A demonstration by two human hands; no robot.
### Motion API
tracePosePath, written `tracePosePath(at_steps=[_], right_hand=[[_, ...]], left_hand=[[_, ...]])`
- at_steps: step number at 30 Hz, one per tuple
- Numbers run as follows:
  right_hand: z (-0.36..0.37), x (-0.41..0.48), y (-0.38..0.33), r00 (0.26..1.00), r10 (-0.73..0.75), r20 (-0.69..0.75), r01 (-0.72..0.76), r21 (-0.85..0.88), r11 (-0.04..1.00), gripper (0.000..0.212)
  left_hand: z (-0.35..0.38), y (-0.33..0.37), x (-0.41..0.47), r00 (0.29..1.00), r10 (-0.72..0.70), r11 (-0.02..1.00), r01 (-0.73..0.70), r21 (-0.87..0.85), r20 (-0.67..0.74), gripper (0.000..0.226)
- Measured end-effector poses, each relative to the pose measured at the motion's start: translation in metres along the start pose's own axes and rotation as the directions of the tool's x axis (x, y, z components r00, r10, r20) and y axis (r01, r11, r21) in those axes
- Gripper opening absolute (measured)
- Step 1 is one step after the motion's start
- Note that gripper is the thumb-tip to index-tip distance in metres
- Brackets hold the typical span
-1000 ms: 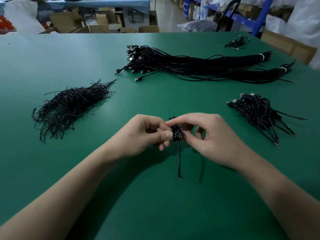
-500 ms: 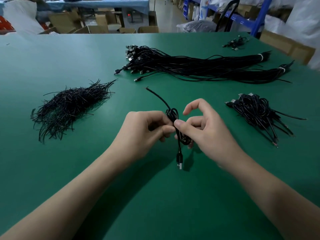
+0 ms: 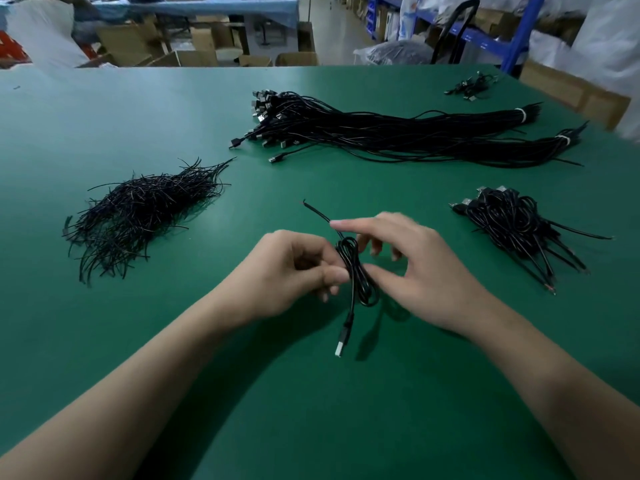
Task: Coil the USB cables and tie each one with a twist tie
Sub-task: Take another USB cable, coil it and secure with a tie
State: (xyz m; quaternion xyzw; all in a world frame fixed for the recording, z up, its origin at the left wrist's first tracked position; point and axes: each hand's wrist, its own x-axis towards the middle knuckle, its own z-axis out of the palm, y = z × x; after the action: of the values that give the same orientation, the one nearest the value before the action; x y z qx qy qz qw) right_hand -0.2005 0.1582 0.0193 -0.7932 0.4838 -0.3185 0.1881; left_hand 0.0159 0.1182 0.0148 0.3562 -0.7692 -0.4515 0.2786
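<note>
The left hand [image 3: 294, 271] pinches a small coiled USB cable [image 3: 356, 271] in the middle, just above the green worktop [image 3: 311, 410]. The coil is long and thin, and it runs near to far. Its plug [image 3: 341, 344] hangs down on the near side. The loose thin tail [image 3: 318, 213] sticks out far and to the left. The right hand [image 3: 415, 268] is just to the right of the coil, with its grip open wide and nothing clearly in it. The pile of twist ties [image 3: 142, 213] lies well apart on the far left. That pile is nearer the left hand, but the left hand is busy. I think the free right hand must cross over for a tie, or the hands must swap
</note>
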Motion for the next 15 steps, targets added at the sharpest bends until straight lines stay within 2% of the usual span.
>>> tracePosePath(at_steps=[2,4,6,9,10,12,15], right_hand=[[-0.005,0.0,0.004,0.991,-0.133,-0.025,0.128,-0.142,0.982,0.046],[-0.01,0.001,0.007,0.983,-0.175,-0.057,0.164,-0.152,0.975,0.027],[-0.012,0.002,0.009,0.983,-0.169,-0.073,0.157,-0.145,0.977,0.013],[-0.008,-0.001,0.006,0.999,0.005,-0.034,-0.005,-0.003,1.0,0.009],[-0.006,-0.001,0.005,0.997,0.081,-0.017,-0.08,0.056,0.995,0.011],[-0.002,-0.002,0.003,0.983,0.185,0.025,-0.186,0.179,0.966,0.024],[0.006,0.0,-0.003,0.962,0.268,0.059,-0.27,0.387,0.882,0.034]], left_hand=[[0.002,-0.001,-0.001,0.995,-0.005,0.989,0.019,-0.145,0.098,0.013],[0.003,-0.001,-0.001,0.992,-0.011,0.966,0.043,-0.255,0.123,0.011],[0.002,-0.001,0.001,0.995,-0.013,0.959,0.04,-0.279,0.1,0.01],[0.003,-0.002,0.002,0.999,0.042,0.982,-0.038,-0.183,0.02,0.008],[0.004,-0.003,0.003,0.999,0.051,0.984,-0.053,-0.171,-0.017,0.015],[0.004,-0.003,0.003,0.994,0.044,0.984,-0.061,-0.168,-0.104,0.018],[0.005,0.0,0.004,0.975,0.061,0.995,-0.077,-0.069,-0.212,0.008]])
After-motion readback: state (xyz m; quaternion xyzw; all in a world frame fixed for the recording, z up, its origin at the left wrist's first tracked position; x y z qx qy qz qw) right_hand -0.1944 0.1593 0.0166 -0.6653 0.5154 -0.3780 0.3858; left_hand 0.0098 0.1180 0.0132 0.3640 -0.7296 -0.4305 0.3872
